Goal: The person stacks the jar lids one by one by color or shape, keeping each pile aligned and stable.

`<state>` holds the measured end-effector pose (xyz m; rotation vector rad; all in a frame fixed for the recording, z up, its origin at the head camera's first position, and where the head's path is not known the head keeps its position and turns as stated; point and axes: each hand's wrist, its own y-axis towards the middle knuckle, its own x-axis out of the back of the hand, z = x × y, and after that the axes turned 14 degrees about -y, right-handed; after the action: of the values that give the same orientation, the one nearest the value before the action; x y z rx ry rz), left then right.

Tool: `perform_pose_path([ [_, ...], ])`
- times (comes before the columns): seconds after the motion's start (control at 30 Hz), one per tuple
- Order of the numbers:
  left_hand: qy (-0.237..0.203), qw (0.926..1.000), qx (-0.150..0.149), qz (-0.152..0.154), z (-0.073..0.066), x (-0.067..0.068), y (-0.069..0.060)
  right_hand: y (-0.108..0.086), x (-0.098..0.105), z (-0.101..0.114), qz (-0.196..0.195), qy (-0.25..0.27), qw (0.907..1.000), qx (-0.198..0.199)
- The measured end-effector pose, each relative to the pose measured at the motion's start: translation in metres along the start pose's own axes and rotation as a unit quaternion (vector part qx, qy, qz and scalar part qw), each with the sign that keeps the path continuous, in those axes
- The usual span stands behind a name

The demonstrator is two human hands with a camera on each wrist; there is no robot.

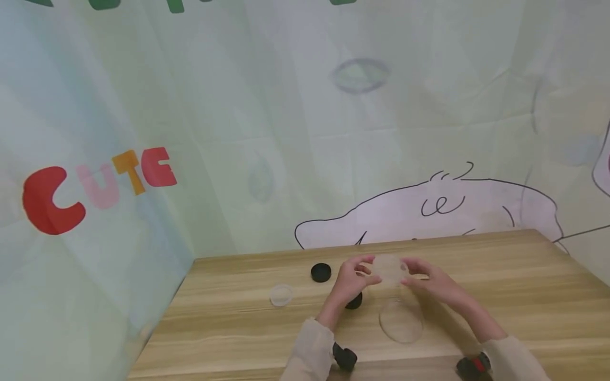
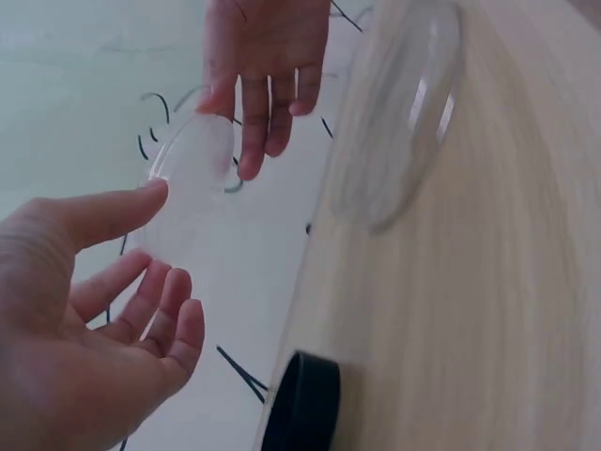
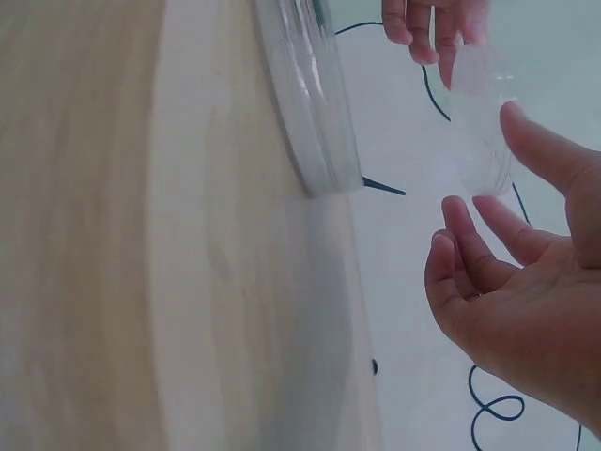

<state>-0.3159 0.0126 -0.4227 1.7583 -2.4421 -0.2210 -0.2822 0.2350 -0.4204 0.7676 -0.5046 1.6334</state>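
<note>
Both hands hold a translucent round disc, perhaps a shallow lid (image 1: 388,269), up above the table. My left hand (image 1: 351,281) pinches its left edge between thumb and fingers. On the opposite edge, the thumb and fingers of my right hand (image 1: 436,286) grip it. The left wrist view shows the disc (image 2: 191,183) tilted, with fingers on either side of it. A larger clear round dish (image 1: 401,321) lies on the wooden table below the hands. Partly hidden behind my left wrist is a black round cap (image 1: 354,301).
Another black round cap (image 1: 321,272) lies left of my left hand. Farther left is a small translucent disc (image 1: 281,295). The wooden table (image 1: 224,333) ends at a printed curtain (image 1: 286,159) behind it. Dark bands sit on both wrists.
</note>
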Motion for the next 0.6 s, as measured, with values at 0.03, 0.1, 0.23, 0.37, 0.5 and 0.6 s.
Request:
perform_pose_path([
  [0.03,-0.013,0.9998,0.012,-0.001,-0.003,-0.001,-0.001,-0.001,0.003,0.001,0.000,0.002,1.0000,0.007],
  [0.1,-0.043,0.9984,0.037,-0.003,-0.010,-0.002,-0.005,-0.002,0.007,0.002,0.003,0.003,0.9997,0.022],
  [0.23,-0.075,0.9955,0.056,0.010,-0.014,-0.004,-0.017,-0.010,0.012,0.004,0.020,-0.002,0.9988,0.045],
  [0.37,-0.069,0.9961,0.043,0.035,-0.013,-0.007,-0.029,-0.022,0.016,0.002,0.041,-0.011,0.9974,0.058],
  [0.5,-0.025,0.9976,0.024,0.061,-0.008,-0.009,-0.041,-0.032,0.014,-0.003,0.073,-0.018,0.9938,0.082],
  [0.6,0.010,0.9967,0.023,0.077,-0.003,-0.009,-0.048,-0.036,0.011,-0.006,0.088,-0.016,0.9915,0.095],
])
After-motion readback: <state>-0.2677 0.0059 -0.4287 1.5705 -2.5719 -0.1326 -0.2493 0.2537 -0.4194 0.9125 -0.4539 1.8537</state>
